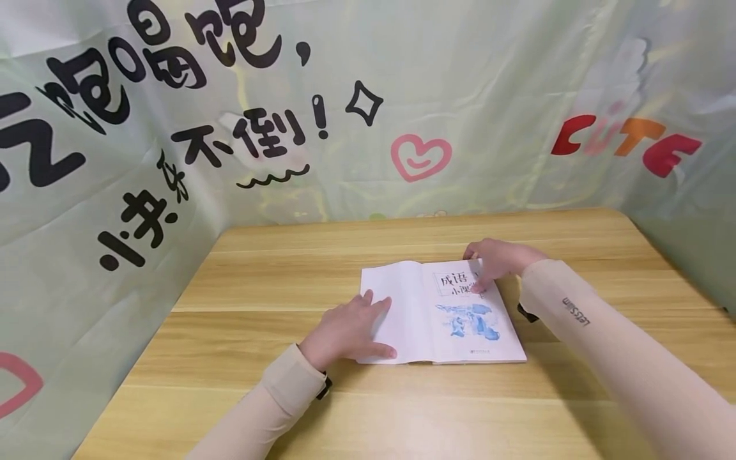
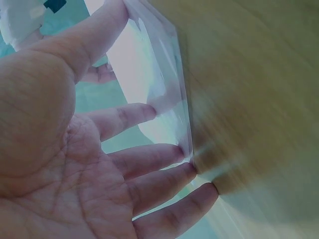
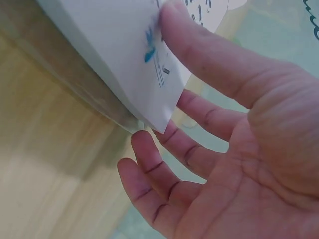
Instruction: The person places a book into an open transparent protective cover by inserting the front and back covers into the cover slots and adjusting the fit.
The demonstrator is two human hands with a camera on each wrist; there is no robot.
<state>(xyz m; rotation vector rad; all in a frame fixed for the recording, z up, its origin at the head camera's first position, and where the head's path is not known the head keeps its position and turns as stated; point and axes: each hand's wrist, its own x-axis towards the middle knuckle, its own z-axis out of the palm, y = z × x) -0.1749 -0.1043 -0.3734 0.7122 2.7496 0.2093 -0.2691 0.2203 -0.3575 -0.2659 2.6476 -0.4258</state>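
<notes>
An open book [image 1: 411, 313] lies on the wooden table, its left page blank and its right page printed with a title and a blue picture. My left hand [image 1: 347, 329] rests on the left page with fingers spread; the left wrist view shows its fingertips along the book's edge [image 2: 172, 64], some touching the table. At the upper right corner, my right hand [image 1: 506, 260] grips the book, thumb on the printed page [image 3: 124, 55] and fingers around the edge. How many pages lie between thumb and fingers is hard to tell.
The wooden table [image 1: 259, 275] extends around the book on all sides. Behind it and at the sides hangs a pale green cloth [image 1: 489, 96] with black writing, a pink heart [image 1: 395, 155] and colored letters. Dark bands show at both wrists.
</notes>
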